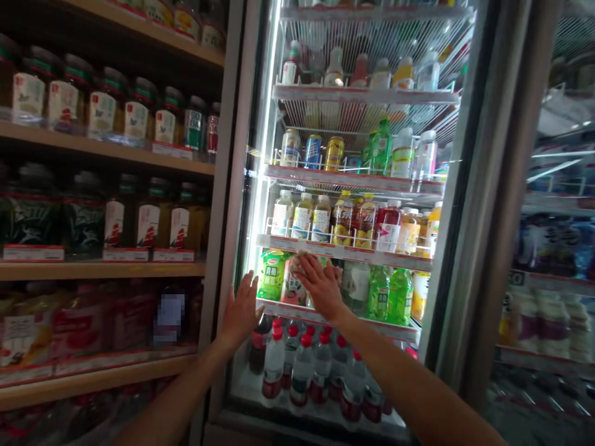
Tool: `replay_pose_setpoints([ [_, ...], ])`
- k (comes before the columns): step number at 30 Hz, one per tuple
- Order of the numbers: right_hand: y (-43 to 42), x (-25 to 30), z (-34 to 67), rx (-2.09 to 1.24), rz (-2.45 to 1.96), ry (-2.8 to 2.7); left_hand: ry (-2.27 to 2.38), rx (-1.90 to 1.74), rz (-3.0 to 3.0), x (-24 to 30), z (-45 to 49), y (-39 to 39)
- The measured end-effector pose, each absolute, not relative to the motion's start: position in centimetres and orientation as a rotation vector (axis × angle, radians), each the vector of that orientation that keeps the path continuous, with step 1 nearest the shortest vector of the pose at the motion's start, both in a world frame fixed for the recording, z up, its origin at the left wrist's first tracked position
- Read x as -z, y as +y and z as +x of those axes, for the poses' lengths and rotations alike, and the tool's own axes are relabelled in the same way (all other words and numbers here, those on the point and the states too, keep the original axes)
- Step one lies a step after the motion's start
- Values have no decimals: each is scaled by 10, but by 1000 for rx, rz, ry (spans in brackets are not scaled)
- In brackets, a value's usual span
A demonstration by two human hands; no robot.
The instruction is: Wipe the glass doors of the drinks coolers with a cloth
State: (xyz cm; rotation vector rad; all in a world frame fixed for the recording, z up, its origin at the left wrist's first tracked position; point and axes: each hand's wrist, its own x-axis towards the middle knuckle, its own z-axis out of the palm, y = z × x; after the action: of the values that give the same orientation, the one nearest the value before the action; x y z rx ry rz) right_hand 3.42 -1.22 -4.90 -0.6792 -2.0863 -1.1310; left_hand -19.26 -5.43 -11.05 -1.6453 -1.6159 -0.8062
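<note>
Both my arms reach into an open drinks fridge [253, 204]. My left hand [242, 310] has its fingers spread and rests flat near the left edge of the fourth shelf. My right hand [320, 284] lies over a pink-labelled bottle [292, 286] on that shelf, fingers curved around its top. A green-labelled bottle [272, 275] stands just left of it. Green soda bottles [389, 294] stand to the right on the same shelf.
Below stand several clear bottles with red caps [302, 365]. Higher fridge shelves hold juice bottles [344, 220] and cans [313, 152]. Wooden shelves [102, 271] of dark jars and bottles fill the left. The open glass door [493, 204] stands at the right.
</note>
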Motion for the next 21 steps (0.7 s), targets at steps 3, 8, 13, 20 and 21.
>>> replay_pose_setpoints([
  [3,-12,66,28,1185,-510,-2223,-1583,732,-1690,114,-203,-57],
  [8,-7,35,-6,1111,-611,-2159,-1572,708,-1684,120,-219,-58],
  [13,-12,43,-27,1081,-578,-2196,-1678,694,-1662,124,-230,-66],
  [20,-12,32,-70,1007,-525,-2283,-1846,685,-1609,129,-253,-80],
  [21,-11,25,-80,981,-561,-2254,-1854,681,-1612,130,-254,-81],
])
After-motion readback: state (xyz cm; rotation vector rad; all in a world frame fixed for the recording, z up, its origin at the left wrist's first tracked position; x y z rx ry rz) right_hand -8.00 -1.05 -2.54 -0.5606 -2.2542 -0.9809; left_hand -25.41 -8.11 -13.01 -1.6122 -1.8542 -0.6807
